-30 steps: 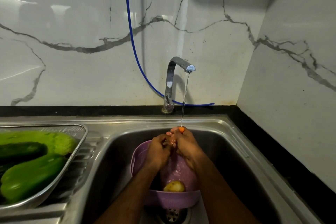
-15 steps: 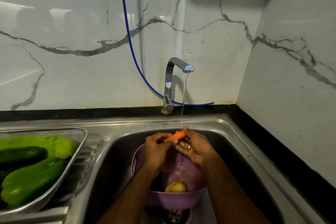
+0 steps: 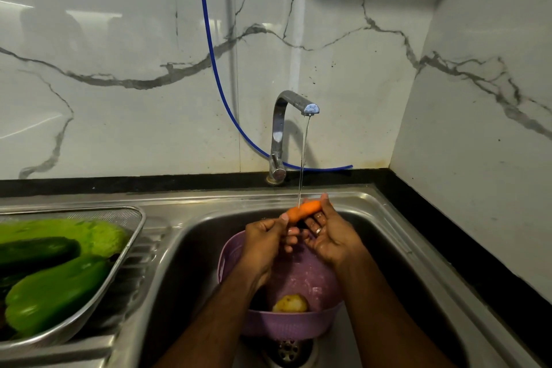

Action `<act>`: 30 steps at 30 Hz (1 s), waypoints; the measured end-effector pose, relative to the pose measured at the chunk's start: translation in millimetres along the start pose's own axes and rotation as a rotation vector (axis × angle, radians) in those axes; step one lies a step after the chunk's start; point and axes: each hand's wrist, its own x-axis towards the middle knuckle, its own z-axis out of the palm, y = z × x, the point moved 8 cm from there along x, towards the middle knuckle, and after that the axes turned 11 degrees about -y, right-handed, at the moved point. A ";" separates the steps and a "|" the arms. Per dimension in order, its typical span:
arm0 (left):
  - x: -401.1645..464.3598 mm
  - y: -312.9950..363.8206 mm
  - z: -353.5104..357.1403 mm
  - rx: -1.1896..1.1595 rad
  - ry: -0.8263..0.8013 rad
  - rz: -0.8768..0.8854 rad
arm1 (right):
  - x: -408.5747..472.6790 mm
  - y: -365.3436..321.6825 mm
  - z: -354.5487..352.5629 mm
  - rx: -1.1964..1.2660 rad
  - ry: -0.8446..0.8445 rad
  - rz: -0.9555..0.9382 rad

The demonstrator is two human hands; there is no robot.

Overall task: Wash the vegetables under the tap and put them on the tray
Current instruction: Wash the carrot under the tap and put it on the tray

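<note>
Under the tap (image 3: pixel 294 116), over the sink (image 3: pixel 397 218), a carrot (image 3: pixel 304 210) is held in the thin stream of water, above a purple basket (image 3: pixel 286 329) in which a potato (image 3: pixel 290 303) lies. For the rinse to be done well, the carrot would best be turned slowly in the stream and rubbed along its whole length, ends included, and a firm hold kept, since wet skin is likely to be slippery. The left hand (image 3: pixel 264 240) is curled, and the near end of the carrot is pinched between its thumb and fingers. The right hand (image 3: pixel 330 236) is spread, palm up, and the far part of the carrot is cradled on its straight fingers. Well apart to the left, a metal tray (image 3: pixel 136 228) on the draining board is already loaded with green vegetables (image 3: pixel 56 290), and the carrot is judged to belong there once rinsed.
</note>
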 end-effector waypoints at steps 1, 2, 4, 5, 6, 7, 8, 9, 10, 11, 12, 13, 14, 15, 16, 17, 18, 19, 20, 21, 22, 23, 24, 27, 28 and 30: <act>0.0 -1.1 1.8 -0.021 -0.016 -0.006 | 0.0 -2.3 1.2 -0.020 -0.014 -0.013; -0.2 -1.2 3.1 -0.048 -0.026 0.000 | -0.1 -4.0 1.2 -0.037 -0.014 -0.023; 1.1 0.6 1.8 -0.062 -0.010 0.032 | -1.4 -6.0 3.0 -0.083 0.009 -0.038; 1.9 0.8 0.1 -0.047 0.007 0.049 | -1.7 -5.1 4.8 -0.122 0.020 -0.039; 2.5 1.7 -2.1 -0.027 0.019 0.067 | -2.3 -2.7 8.7 -0.172 0.022 -0.029; 2.7 2.0 -4.0 -0.003 0.027 0.082 | -3.5 2.3 15.1 -0.211 0.001 -0.012; 2.1 2.7 -5.6 0.020 0.034 0.099 | -3.9 7.6 21.7 -0.235 -0.022 -0.004; 0.9 4.2 -6.8 0.043 0.038 0.120 | -4.9 10.8 30.0 -0.242 -0.050 -0.007; -0.6 6.0 -7.9 0.066 0.042 0.145 | -6.1 11.4 34.7 -0.255 -0.058 -0.022; -1.7 7.9 -9.5 0.095 0.044 0.168 | -6.0 10.9 40.3 -0.277 -0.063 -0.037; -2.0 9.2 -10.4 0.130 0.045 0.184 | -4.7 11.2 42.3 -0.312 -0.057 -0.043; -0.9 9.4 -11.7 0.169 0.049 0.190 | -2.8 12.0 43.5 -0.348 -0.046 -0.037; 0.2 8.8 -13.3 0.210 0.059 0.188 | -1.5 12.9 42.7 -0.399 -0.018 -0.022; 1.2 7.6 -15.3 0.247 0.070 0.185 | 0.7 14.5 40.7 -0.441 0.017 -0.008; 2.1 7.3 -15.8 0.273 0.073 0.191 | 2.0 15.9 38.2 -0.461 0.039 -0.003; 2.9 7.4 -15.2 0.298 0.068 0.205 | 2.1 16.5 37.2 -0.457 0.049 -0.008; 4.0 6.7 -14.5 0.333 0.060 0.216 | 0.9 15.5 36.4 -0.440 0.063 -0.009; 4.9 5.6 -13.3 0.370 0.050 0.216 | -2.3 13.9 35.9 -0.410 0.082 0.001; 5.6 4.1 -12.4 0.399 0.036 0.204 | -4.7 12.9 32.9 -0.378 0.104 0.022; 5.8 2.7 -11.5 0.410 0.014 0.188 | -5.1 11.4 30.9 -0.353 0.128 0.043; 5.5 1.7 -10.7 0.407 -0.016 0.174 | -5.6 10.7 26.7 -0.336 0.141 0.054; 5.1 1.0 -9.4 0.401 -0.047 0.157 | -5.5 9.5 25.3 -0.330 0.137 0.052; 4.4 -0.3 -8.6 0.399 -0.070 0.135 | -5.7 8.6 23.3 -0.330 0.132 0.045; 1.6 -7.6 -7.8 0.282 -0.105 0.015 | -5.1 8.9 23.4 -0.331 0.072 0.025; 0.8 -12.9 -6.7 0.191 -0.128 -0.052 | -4.4 10.0 27.0 -0.319 0.034 0.021; -3.2 -21.3 -3.4 0.037 -0.166 -0.186 | -5.1 14.2 37.4 -0.307 -0.048 0.031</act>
